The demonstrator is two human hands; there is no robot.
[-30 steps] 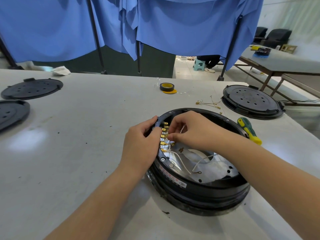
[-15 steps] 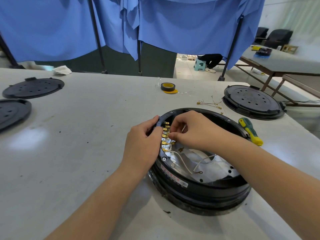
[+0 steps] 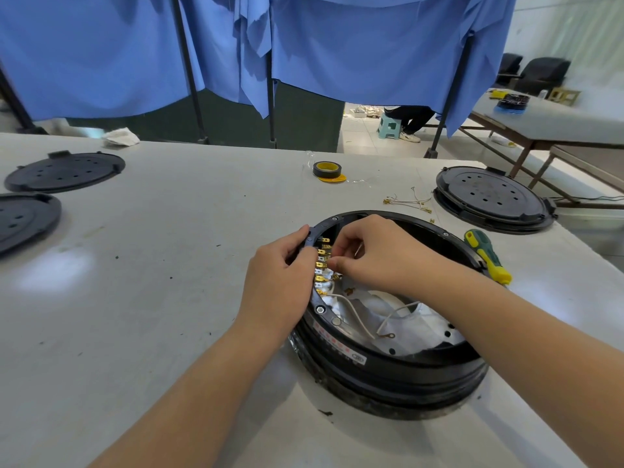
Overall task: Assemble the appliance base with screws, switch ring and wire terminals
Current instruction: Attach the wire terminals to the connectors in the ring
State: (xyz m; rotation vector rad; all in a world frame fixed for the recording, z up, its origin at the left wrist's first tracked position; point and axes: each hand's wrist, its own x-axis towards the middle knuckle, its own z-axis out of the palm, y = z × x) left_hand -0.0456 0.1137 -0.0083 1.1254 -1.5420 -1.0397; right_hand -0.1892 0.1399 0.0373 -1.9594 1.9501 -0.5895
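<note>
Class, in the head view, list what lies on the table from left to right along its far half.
Two black lids → tape roll → loose wires → closed black base. The white rag sits above the lids, so I leave it out.

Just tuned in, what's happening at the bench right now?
A person is wiring the round black appliance base on the table. The left hand grips the base's rim beside the row of brass terminals, while the right hand pinches at one of them. Two white wires lie loose inside. A green and yellow screwdriver lies unused alongside.
</note>
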